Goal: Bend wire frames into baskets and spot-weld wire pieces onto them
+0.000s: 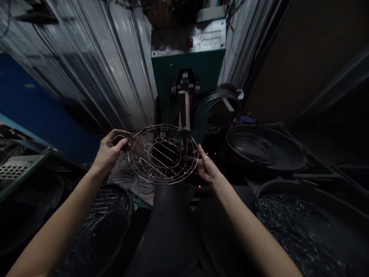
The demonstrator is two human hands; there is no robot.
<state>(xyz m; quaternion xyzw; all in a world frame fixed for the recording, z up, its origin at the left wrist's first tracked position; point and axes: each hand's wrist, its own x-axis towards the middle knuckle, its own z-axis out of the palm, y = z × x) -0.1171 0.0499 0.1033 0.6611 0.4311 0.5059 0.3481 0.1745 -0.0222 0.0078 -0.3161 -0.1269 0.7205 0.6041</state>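
Both hands are gripping the round wire rack [155, 167]: the left hand [111, 149] is pinching its left edge, the right hand [206, 166] holding its right edge. Behind, the green machine [188, 63] is standing, its metal rod [183, 113] reaching down over the rack's right side. Tiny sparks [200, 186] are glowing near the right hand.

A wire rack [166, 156] between the person's left hand [111, 149] and right hand [206, 166]
Beyond the grip stands a machine [188, 63]; its upper rod [183, 111] is near the right hand. Rightward, a basin [290, 154] holds coiled wire [253, 148]; nearer the person, a tub [336, 231] holds metal pieces [288, 219]. Nearer, below the left hand, another container [130, 209] holds wires [99, 213].
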